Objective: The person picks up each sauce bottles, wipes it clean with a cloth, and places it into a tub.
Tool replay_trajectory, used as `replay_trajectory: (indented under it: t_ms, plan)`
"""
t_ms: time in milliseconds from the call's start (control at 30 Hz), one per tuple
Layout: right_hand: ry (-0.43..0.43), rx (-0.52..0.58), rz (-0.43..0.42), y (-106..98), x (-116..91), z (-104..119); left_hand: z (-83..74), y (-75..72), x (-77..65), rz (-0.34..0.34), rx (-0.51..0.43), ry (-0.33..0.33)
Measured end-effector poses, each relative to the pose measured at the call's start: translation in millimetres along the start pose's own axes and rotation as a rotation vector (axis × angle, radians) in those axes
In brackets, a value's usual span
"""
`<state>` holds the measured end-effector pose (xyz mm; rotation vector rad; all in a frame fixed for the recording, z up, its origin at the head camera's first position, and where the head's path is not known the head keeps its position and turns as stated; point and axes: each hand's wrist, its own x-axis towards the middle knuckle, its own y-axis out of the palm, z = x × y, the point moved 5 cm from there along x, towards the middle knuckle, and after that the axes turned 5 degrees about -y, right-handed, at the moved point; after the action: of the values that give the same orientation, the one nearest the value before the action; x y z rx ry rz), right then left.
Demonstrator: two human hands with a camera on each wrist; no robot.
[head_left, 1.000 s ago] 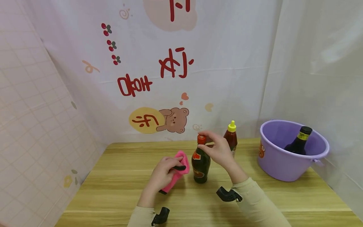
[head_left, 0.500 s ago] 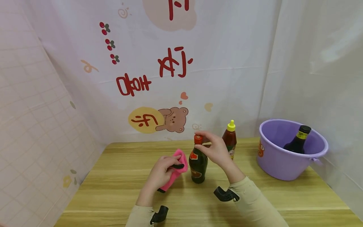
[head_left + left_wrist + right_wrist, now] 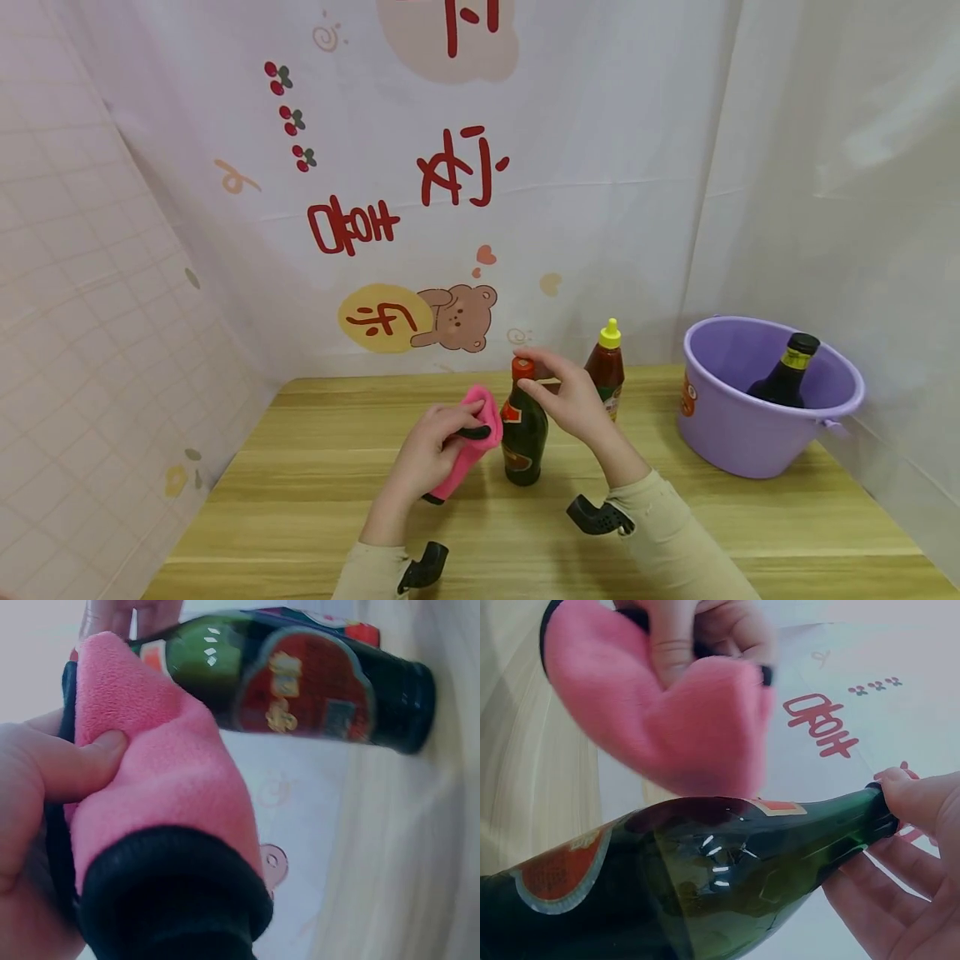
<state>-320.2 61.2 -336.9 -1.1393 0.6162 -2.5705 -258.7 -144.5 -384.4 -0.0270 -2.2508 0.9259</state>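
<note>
A dark green glass bottle (image 3: 523, 442) with a red cap (image 3: 522, 367) and red labels stands upright on the table. My right hand (image 3: 568, 398) holds it at the top, thumb and fingers around the neck and cap; the right wrist view shows this hand (image 3: 922, 862) at the narrow end. In my left hand (image 3: 431, 450) is a pink cloth (image 3: 468, 450) with black edging, pinched between thumb and fingers. The cloth overlaps the bottle's left side in the head view. Whether it touches the glass, I cannot tell. The left wrist view shows the cloth (image 3: 165, 757) before the bottle (image 3: 300, 690).
Behind my right hand stands a red sauce bottle (image 3: 605, 367) with a yellow nozzle cap. A purple bucket (image 3: 738, 442) at the right holds a dark bottle (image 3: 783, 379) leaning inside. A printed white curtain (image 3: 615, 217) hangs behind the wooden table (image 3: 315, 492).
My left hand has brought the pink cloth slightly up and right, closer to the green bottle. The bottle and my right hand appear slightly further left than a second ago.
</note>
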Motion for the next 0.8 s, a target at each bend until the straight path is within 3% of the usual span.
replay_trajectory:
  t_ms: [200, 467, 800]
  plan:
    - [0.003, -0.02, 0.009, -1.2, -0.5, -1.0, -15.6, -10.7, 15.3, -0.04, -0.028, 0.051]
    - [0.042, -0.014, 0.021, -1.7, 0.3, -1.7, -32.2, -21.4, 34.6, -0.051, 0.011, 0.123]
    - [0.079, -0.025, 0.034, -1.5, 2.6, -3.0, -35.2, -13.2, 44.8, -0.036, 0.004, 0.129]
